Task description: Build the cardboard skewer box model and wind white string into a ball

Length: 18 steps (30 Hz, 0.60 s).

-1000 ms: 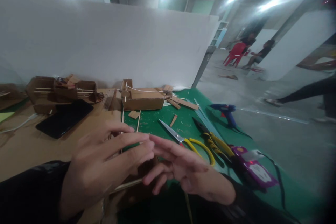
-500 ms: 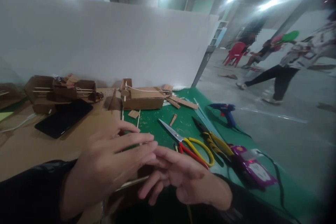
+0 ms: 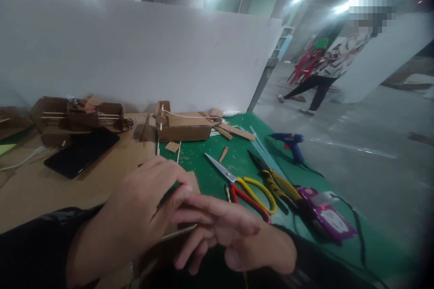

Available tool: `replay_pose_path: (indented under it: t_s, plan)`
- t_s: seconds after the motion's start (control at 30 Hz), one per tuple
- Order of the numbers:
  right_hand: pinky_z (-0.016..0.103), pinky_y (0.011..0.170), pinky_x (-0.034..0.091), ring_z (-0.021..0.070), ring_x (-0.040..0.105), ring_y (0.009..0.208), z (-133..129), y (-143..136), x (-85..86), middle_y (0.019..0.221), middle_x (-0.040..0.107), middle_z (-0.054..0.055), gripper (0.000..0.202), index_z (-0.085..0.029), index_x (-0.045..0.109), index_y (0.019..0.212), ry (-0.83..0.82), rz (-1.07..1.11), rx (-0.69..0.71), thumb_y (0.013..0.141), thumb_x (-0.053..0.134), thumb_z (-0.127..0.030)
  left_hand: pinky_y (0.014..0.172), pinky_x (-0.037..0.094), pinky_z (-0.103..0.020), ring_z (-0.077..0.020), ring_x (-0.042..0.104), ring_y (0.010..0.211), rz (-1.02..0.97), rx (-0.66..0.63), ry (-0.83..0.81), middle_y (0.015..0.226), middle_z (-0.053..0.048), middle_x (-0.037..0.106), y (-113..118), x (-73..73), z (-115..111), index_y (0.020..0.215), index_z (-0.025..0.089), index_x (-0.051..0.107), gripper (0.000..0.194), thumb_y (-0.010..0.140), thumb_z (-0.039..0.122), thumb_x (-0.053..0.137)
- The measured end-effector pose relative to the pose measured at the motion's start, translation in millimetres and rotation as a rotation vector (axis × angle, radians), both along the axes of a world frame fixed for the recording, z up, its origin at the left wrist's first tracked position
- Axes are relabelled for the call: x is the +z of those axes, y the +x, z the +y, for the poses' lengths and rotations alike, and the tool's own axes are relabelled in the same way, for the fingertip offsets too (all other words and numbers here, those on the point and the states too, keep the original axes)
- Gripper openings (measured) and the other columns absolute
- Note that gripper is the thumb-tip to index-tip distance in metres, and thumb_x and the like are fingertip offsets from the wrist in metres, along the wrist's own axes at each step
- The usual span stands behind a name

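Note:
My left hand (image 3: 135, 207) is closed in a pinch, thumb and forefinger meeting at the fingertips of my right hand (image 3: 230, 230). Whether anything small lies in that pinch I cannot make out. The right hand is turned partly palm up, its fingers stretched out and somewhat apart, holding no object. Beneath both hands is a cardboard piece (image 3: 194, 183), mostly covered by them. Just beyond the right hand lie scissors (image 3: 233, 180) with one red and one yellow handle. Black-and-yellow pliers (image 3: 274, 180) rest beside them.
A cardboard model (image 3: 185, 132) with sticks and string stands near the white partition (image 3: 142, 54). Left are a dark phone (image 3: 81, 151) and another cardboard model (image 3: 79, 115). A blue glue gun (image 3: 290, 142) and purple power strip (image 3: 327, 216) line the right edge. A person (image 3: 334, 65) walks beyond.
My left hand's fingers have gone from stretched out to curled in a pinch at the right fingertips. The right hand has barely shifted. The walking person has moved left in the background.

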State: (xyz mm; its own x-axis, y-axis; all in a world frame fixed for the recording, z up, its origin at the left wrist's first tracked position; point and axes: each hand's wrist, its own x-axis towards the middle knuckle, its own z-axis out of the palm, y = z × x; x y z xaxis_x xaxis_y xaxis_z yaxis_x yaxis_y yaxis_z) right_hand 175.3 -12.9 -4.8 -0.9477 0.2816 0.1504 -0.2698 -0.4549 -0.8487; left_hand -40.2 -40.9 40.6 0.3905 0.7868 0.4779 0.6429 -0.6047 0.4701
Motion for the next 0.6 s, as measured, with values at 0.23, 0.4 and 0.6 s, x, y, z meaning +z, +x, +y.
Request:
replay_pose_path:
  t_s: [0.23,0.4,0.6]
  plan:
    - [0.036,0.097,0.048,0.0258,0.059,0.124,0.7,0.4,-4.4,0.157,0.034,0.015,0.072,-0.036,0.035,0.151,0.025,0.031,0.016,0.088,0.069,-0.036,0.067,0.034,-0.032,-0.0170,0.049,0.074,-0.004,0.044,-0.086,0.077,0.001,0.056,-1.0,-0.1,0.0,0.083,0.020,0.055,0.028,0.102,0.029,0.036]
    - [0.037,0.097,0.048,0.0265,0.060,0.123,1.0,0.5,-6.0,0.156,0.035,0.017,0.072,-0.034,0.033,0.151,0.061,0.036,-0.001,0.089,0.069,-0.036,0.064,0.030,-0.031,-0.0163,0.044,0.068,0.031,0.038,-0.014,0.070,0.002,0.049,-1.9,-1.2,1.5,0.076,0.019,0.048,0.029,0.102,0.024,0.036]
    - [0.039,0.095,0.049,0.0260,0.063,0.118,0.4,1.6,0.2,0.151,0.044,0.015,0.069,-0.037,0.037,0.149,0.027,0.019,-0.057,0.088,0.070,-0.034,0.067,0.033,-0.032,-0.0170,0.046,0.071,0.038,0.013,0.042,0.073,0.001,0.055,-3.1,-0.1,2.0,0.077,0.018,0.051,0.029,0.102,0.025,0.039]
